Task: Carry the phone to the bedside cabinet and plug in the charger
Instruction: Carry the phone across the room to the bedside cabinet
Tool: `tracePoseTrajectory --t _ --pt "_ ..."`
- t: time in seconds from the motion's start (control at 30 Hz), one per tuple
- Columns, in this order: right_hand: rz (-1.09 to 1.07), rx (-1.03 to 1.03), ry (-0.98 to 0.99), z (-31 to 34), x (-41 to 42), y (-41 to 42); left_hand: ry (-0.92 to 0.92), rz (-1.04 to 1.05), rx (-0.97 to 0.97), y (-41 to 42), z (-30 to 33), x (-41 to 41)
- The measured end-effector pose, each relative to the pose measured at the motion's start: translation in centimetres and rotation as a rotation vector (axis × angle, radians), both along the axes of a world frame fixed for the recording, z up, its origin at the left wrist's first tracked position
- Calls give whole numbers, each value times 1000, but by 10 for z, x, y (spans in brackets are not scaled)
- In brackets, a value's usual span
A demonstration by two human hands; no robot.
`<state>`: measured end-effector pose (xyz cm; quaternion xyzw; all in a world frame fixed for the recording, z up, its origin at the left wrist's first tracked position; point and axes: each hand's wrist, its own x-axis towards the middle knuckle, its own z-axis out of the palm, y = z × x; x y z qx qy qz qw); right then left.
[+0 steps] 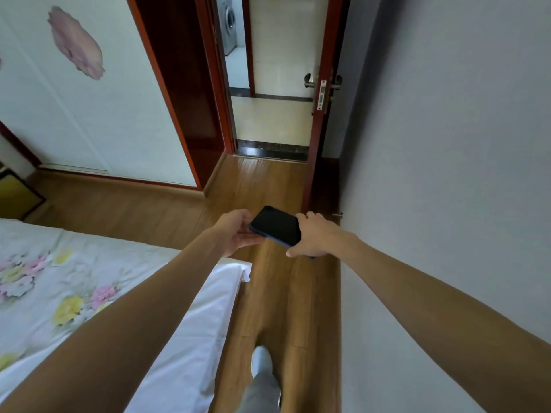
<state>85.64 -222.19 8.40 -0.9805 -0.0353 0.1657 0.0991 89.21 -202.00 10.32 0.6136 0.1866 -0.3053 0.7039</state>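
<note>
Here both hands, left hand (238,232) and right hand (313,234), grip the dark phone (275,225) above the wood floor (286,293) beside the bed (89,293).

The right hand (313,234) is covering the near end of the phone (275,225), and the left hand (238,231) is hiding its far-left edge, so any port is staying out of sight. The bed (89,293) is running off the left and bottom edges, the washing machine (228,25) is showing only as a sliver, and that yellowish piece of furniture (15,192) at the left edge is possibly a cabinet.
</note>
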Motion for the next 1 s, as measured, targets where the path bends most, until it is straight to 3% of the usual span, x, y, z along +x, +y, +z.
tracePoseTrajectory --t 0.37,0.57,1.0 --pt "-79 26 -10 -5 210 -50 -3 -46 19 -52 -7 223" --pt "-13 16 6 -4 314 -73 0 -32 12 -70 -12 320" --pt "455 71 -29 9 553 -54 34 474 -57 -51 -1 466"
